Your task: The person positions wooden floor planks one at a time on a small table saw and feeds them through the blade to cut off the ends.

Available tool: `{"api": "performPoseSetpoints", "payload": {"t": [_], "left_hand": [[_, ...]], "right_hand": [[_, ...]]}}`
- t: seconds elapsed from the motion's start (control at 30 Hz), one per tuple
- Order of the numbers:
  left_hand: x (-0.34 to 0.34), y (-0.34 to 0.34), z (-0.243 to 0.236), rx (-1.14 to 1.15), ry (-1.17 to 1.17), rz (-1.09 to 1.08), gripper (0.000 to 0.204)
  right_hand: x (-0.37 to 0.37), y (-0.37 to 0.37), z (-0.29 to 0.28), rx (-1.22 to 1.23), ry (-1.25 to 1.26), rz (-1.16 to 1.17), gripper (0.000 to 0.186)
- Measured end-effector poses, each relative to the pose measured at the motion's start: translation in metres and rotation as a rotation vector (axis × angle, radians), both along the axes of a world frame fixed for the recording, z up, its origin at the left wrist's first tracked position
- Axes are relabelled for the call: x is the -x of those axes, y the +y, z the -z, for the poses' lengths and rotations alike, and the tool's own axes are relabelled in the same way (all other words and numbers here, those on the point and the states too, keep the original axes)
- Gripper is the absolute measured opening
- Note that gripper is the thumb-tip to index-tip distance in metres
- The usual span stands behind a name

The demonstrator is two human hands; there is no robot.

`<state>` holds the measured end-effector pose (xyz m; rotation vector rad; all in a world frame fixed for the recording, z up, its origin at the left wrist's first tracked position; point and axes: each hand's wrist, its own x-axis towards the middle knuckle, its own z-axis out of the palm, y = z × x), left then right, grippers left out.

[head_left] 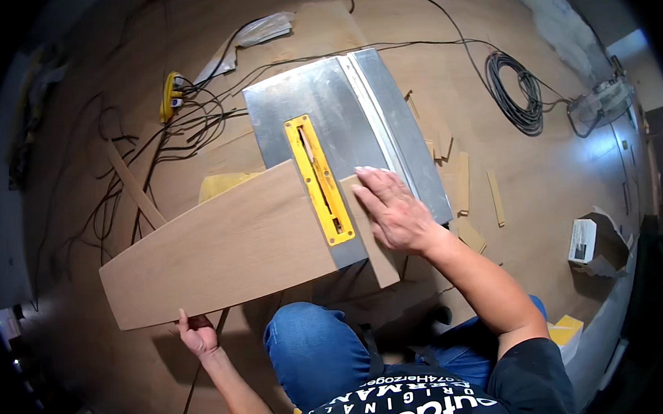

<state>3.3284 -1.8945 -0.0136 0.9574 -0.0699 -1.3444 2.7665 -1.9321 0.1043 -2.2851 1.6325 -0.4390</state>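
A table saw (296, 96) stands in front of me, with a grey metal top and a yellow slotted insert plate (295, 134). A wide brown wooden board (213, 243) lies partly on the saw top left of the insert and juts out to the left. My left hand (198, 335) is closed on the board's near edge, thumb up, its other fingers partly hidden below. On the right of the insert, a narrow wooden strip (380, 268) overhangs the near edge of the top. My right hand (396, 215) lies flat on it, fingers stretched out toward its far end.
Black cables (192, 117) tangle around a yellow power strip (170, 97) at the left. A coiled cable (513, 96) lies far right near a power tool (603, 103). Wood offcuts (463, 185) are scattered right of the saw. A torn box (596, 245) sits farther right.
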Motion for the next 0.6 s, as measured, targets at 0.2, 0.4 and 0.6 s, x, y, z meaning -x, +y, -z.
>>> {"api": "performPoseSetpoints", "payload": {"t": [0.2,0.4,0.6], "left_hand": [[-0.020,0.008,-0.014,0.028,0.092,0.007,0.017],[-0.059,0.033,-0.037,0.072,0.026,-0.114,0.021],[-0.043,0.085,-0.127,0.057,-0.078,-0.310,0.025]], "right_hand": [[0.088,0.065,-0.017,-0.037,0.130,0.255,0.054],[0.145,0.019,-0.004,0.099,-0.094,0.289,0.046],[0.127,-0.195,0.014,0.325,-0.080,0.037,0.042]]}}
